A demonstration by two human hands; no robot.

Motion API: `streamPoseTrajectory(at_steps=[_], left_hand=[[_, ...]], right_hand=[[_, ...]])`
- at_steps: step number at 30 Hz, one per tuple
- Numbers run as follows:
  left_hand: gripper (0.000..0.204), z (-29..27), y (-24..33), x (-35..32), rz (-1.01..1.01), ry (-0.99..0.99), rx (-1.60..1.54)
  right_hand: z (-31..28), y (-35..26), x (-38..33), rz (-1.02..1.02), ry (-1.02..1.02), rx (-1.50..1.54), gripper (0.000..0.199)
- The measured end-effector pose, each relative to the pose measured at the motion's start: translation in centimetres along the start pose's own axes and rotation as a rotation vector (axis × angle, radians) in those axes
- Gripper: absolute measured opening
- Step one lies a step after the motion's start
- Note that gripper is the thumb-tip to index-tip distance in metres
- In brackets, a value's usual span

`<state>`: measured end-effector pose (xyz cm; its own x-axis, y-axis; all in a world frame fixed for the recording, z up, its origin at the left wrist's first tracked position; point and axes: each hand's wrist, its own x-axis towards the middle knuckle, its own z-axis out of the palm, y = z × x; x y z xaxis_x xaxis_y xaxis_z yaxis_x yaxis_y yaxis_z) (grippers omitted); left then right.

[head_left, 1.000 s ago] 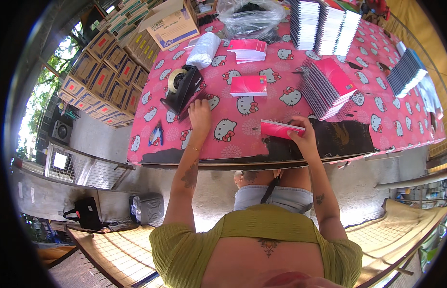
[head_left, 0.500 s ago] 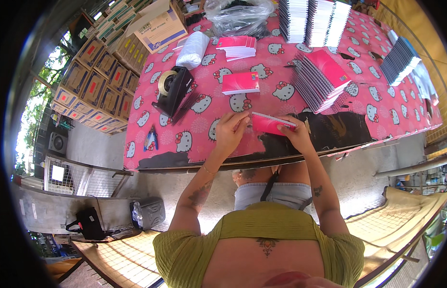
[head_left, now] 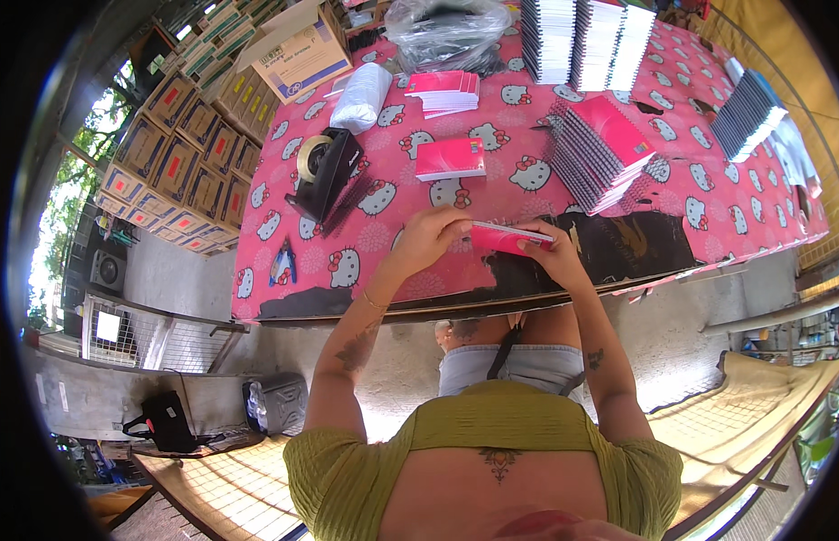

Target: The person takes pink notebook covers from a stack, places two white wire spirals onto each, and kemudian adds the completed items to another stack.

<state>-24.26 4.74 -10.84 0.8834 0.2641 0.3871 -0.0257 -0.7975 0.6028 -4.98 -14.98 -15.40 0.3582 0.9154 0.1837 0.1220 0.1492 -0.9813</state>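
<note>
Pink notebook point(head_left: 497, 240) sits in my right hand point(head_left: 554, 251), near the middle of the near edge of the surface point(head_left: 379, 239); thumb and fingers clamp its right end, and I cannot tell whether its underside rests there. My left hand point(head_left: 433, 234) has its fingers bunched at the left end, but whether they pinch or only touch it I cannot make out. If my right grip slackens, the pages could slip out of line; uneven pressure from the left could crease the thin, glossy cover. Torn pink covering point(head_left: 437, 281), ragged around a dark patch point(head_left: 631, 248) along the near edge, could snag a corner. Toward the right edge, a leaning stack of spiral notebooks point(head_left: 609, 144), smooth-covered with ridged dark coils, could topple if my right hand knocks it. Toward the left edge stands a hard black tape dispenser point(head_left: 329, 185) with a round, yellowish roll.
</note>
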Motion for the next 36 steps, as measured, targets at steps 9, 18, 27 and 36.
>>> streamPoseTrajectory(at_steps=[9,18,27,36], left_hand=[[0.022,0.3,2.0,1.0,-0.052,-0.057,0.007],[0.048,3.5,3.4,1.6,0.084,0.167,0.643],[0.079,4.4,5.4,2.2,-0.051,0.228,0.837],[0.081,5.0,5.9,1.5,0.158,0.06,0.772]], right_hand=[[0.1,0.4,-0.1,-0.085,0.033,-0.048,0.023],[0.9,0.0,-1.7,-0.065,0.222,-0.027,0.024],[2.8,-2.3,-2.4,0.028,0.28,0.092,0.026],[1.5,-3.7,-3.9,0.124,0.269,0.146,0.026]])
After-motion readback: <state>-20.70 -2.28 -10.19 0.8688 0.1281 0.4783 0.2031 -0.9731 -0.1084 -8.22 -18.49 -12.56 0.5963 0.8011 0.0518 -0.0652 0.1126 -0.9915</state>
